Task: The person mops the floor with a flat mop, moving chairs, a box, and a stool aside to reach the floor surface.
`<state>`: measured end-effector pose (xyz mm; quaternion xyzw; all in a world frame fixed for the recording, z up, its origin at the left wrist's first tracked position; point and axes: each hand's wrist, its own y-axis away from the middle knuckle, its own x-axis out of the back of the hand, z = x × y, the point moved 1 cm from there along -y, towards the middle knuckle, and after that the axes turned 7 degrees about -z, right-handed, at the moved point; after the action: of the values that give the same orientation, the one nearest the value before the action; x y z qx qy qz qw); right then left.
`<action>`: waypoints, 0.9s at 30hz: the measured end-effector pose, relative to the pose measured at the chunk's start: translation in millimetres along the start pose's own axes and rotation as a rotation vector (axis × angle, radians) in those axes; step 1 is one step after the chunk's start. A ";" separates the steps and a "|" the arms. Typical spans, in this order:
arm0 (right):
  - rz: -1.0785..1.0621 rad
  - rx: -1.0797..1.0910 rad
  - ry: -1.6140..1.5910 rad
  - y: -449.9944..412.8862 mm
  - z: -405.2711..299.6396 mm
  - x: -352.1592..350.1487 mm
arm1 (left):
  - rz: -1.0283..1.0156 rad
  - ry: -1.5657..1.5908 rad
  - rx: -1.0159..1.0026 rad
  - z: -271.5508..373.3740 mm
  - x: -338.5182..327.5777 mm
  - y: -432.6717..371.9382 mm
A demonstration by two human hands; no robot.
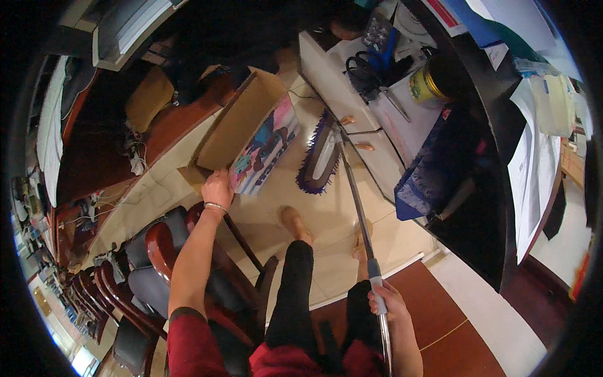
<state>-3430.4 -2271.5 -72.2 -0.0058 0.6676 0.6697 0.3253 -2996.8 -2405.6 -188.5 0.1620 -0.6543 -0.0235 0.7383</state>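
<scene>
My right hand (388,299) is closed around the grey grip of a metal mop pole (355,202). The pole runs away from me to a flat mop head (321,153) with a purple fringe, lying on the tiled floor. My left hand (217,191) grips the near edge of an open cardboard box (235,122), whose outer side carries a colourful print. The box is tilted, and its inside shows bare brown cardboard. My left fingertips are partly hidden at the box's edge.
Wooden armchairs (162,249) with dark cushions stand at the left. Cables (136,162) hang by a reddish-brown desk. At the right are white drawers (379,160) with scissors (398,106) and a yellow-lidded jar (424,85) above, beside a dark counter bearing papers (534,155).
</scene>
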 end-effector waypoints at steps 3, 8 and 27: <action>0.201 0.046 0.112 6.3 1.1 9.7 | 0.020 0.008 0.000 6.8 -14.1 -20.2; 0.010 -0.009 -0.250 40.9 26.0 35.2 | 0.079 -0.001 -0.011 19.4 -22.3 -39.5; -0.170 -0.100 -0.334 37.6 10.2 19.7 | -0.031 0.234 0.157 66.5 -60.5 49.5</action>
<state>-3458.3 -2250.1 -46.3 0.0332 0.5672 0.6639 0.4862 -3079.0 -2357.7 -227.0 0.2309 -0.5609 0.0354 0.7942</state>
